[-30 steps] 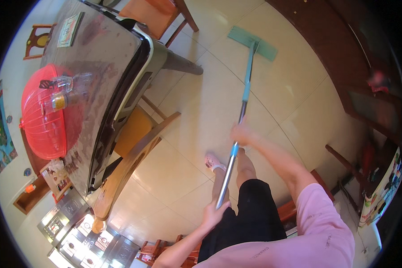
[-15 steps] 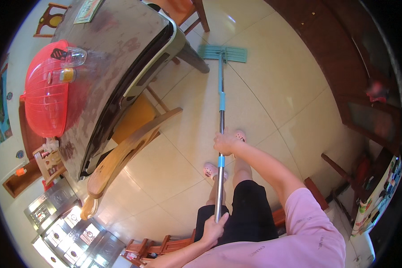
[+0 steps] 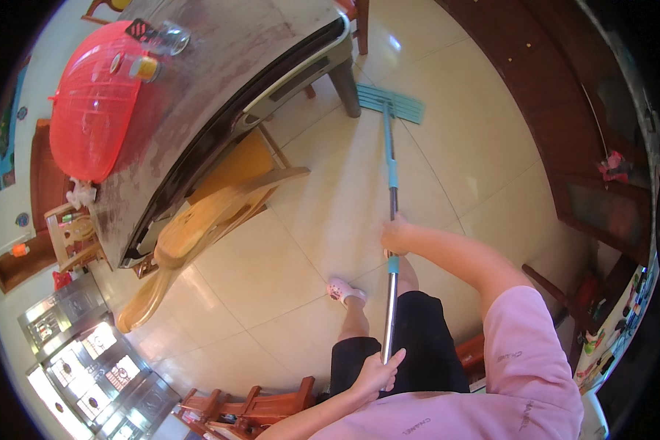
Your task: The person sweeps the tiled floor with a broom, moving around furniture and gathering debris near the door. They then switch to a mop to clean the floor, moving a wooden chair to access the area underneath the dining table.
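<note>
Both my hands hold a flat mop by its metal pole point(image 3: 390, 315), which has light-blue sleeves. My left hand point(image 3: 378, 374) is wrapped round the pole's near end, close to my body. Farther along, my right hand point(image 3: 397, 235) grips the pole just above the lower blue sleeve. The teal, ribbed mop head point(image 3: 407, 110) lies flat on the tiled floor point(image 3: 433, 169), its left end beside a dark table leg point(image 3: 343, 88).
At left stands a table point(image 3: 220, 51) bearing a red mesh food cover point(image 3: 95, 110), a glass point(image 3: 174, 38) and a small jar point(image 3: 145, 69). A wooden chair point(image 3: 198, 227) juts out from it. Dark cabinets point(image 3: 543, 88) line the right. Wooden furniture point(image 3: 271, 403) stands near my legs.
The view has shifted, with the table appearing farther right and higher. The mop head has turned slightly and come away from behind the table leg. Both hands keep their grip.
</note>
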Available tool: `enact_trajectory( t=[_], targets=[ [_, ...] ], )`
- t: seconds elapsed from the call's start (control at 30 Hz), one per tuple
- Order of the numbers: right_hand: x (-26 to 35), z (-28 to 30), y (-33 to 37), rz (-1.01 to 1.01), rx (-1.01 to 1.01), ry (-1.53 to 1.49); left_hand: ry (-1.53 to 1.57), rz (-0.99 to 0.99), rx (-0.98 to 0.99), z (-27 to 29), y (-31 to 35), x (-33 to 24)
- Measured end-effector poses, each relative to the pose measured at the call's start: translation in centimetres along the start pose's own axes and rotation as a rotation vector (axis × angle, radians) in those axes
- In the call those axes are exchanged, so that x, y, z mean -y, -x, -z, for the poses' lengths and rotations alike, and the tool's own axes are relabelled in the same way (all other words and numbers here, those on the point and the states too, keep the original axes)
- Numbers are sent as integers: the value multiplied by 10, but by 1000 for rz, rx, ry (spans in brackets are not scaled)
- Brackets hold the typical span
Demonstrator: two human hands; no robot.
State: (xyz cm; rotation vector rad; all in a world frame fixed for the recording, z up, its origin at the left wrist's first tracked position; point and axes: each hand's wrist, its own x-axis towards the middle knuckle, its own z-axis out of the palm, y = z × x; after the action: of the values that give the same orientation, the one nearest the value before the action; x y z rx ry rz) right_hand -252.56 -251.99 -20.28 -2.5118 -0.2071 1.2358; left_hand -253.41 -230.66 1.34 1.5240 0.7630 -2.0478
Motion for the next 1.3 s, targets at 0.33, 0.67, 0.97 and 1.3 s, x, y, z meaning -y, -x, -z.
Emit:
enact_trajectory(
  t=[0.33, 0.67, 0.97, 1.3],
  targets=[
    [130, -36, -54, 12, 47, -67, -79, -22, -24, 146, 8, 84],
    [460, -33, -131, 198, 33, -211, -483, -117, -342, 349, 109, 261],
    [599, -22, -149, 482, -28, -354, -514, 39, -500, 439, 195, 394],
    [489, -58, -133, 60, -361, -506, -639, 159, -355, 358, 155, 243]
  ],
)
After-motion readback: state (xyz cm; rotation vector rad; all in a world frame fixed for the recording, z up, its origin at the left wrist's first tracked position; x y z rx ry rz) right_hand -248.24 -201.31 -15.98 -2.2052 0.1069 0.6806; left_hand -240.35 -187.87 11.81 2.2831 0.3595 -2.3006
